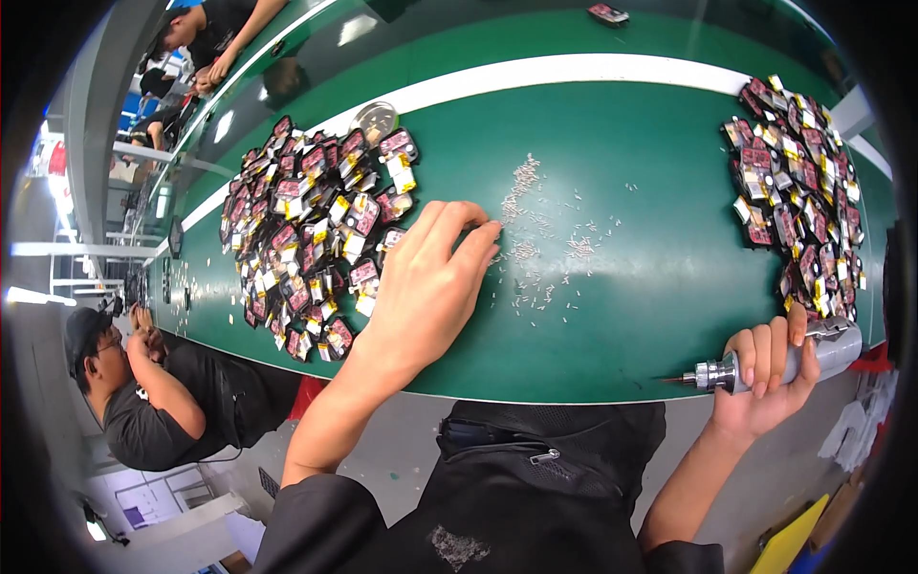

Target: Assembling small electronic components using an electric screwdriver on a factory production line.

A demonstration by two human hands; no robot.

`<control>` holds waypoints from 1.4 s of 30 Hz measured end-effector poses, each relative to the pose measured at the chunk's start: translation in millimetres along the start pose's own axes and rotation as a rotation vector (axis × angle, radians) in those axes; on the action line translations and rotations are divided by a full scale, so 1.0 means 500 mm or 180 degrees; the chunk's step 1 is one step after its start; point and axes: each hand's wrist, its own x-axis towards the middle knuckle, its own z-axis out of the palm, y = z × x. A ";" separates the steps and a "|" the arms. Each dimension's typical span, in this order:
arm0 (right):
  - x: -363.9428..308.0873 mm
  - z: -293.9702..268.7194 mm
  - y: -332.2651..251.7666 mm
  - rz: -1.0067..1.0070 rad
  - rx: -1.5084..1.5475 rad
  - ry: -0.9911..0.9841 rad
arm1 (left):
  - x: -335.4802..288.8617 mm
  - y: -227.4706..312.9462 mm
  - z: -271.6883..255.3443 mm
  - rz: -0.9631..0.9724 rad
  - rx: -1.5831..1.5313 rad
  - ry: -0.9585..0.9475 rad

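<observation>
My right hand (768,368) is wrapped around a grey electric screwdriver (827,356) at the table's near right edge. Its thin bit points left, over the green tabletop. My left hand (428,277) is over the middle of the table, thumb and fingers curled together in a pinch. Whatever is between those fingertips is too small to make out. Just right of them, many tiny silvery screws (524,251) lie scattered. Beside that hand on the left spreads a heap of small black-cased devices (306,230) with reddish circuit boards and white and yellow parts.
A second heap of similar devices (803,191) lies at the right. A round clear dish (375,121) stands behind the left heap. One device (608,14) lies beyond the white strip (574,69). A co-worker (172,392) sits at the left; other people work at the far left.
</observation>
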 end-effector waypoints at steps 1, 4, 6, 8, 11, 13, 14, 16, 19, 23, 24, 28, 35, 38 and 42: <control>-0.001 0.000 -0.001 0.0000 0.0013 -0.0004 | -0.001 -0.004 0.005 0.0051 0.0102 -0.0028; -0.001 -0.001 -0.001 -0.0014 0.0012 -0.0002 | -0.001 -0.013 0.012 0.0224 0.0291 -0.0029; -0.001 -0.002 0.000 -0.0001 0.0071 -0.0039 | 0.000 -0.019 0.017 0.0481 0.0424 -0.0002; 0.000 -0.002 0.001 -0.0001 0.0083 -0.0036 | 0.007 -0.024 0.017 0.0622 0.0482 0.0027; -0.001 -0.002 -0.001 -0.0008 0.0070 -0.0030 | 0.015 -0.026 0.018 0.0544 0.0328 -0.0002; -0.002 -0.002 0.000 -0.0007 0.0065 -0.0028 | 0.014 -0.025 0.011 0.0496 0.0277 -0.0020; -0.001 -0.001 0.001 -0.0006 0.0065 -0.0038 | 0.013 -0.025 0.009 0.0438 0.0233 -0.0033; -0.002 -0.001 0.002 0.0001 0.0065 -0.0050 | 0.008 -0.022 0.012 0.0384 0.0253 0.0018; -0.002 -0.002 0.002 -0.0015 0.0071 -0.0047 | 0.003 -0.021 0.014 0.0402 0.0331 0.0065; -0.003 -0.001 0.002 -0.0037 0.0059 -0.0020 | 0.009 -0.022 0.012 0.0427 0.0293 0.0037; -0.002 -0.001 0.002 -0.0046 0.0055 -0.0007 | 0.011 -0.024 0.013 0.0489 0.0315 -0.0019; -0.004 -0.002 0.001 -0.0088 0.0028 -0.0004 | 0.017 -0.026 0.017 0.0637 0.0395 -0.0037; -0.002 -0.002 -0.001 -0.0046 0.0074 -0.0020 | 0.025 -0.032 0.024 0.0862 0.0501 0.0031; -0.003 -0.001 0.000 -0.0043 0.0084 -0.0011 | 0.028 -0.033 0.025 0.0810 0.0339 0.0073; -0.002 -0.002 0.000 -0.0029 0.0093 -0.0014 | 0.031 -0.037 0.023 0.0723 0.0153 0.0169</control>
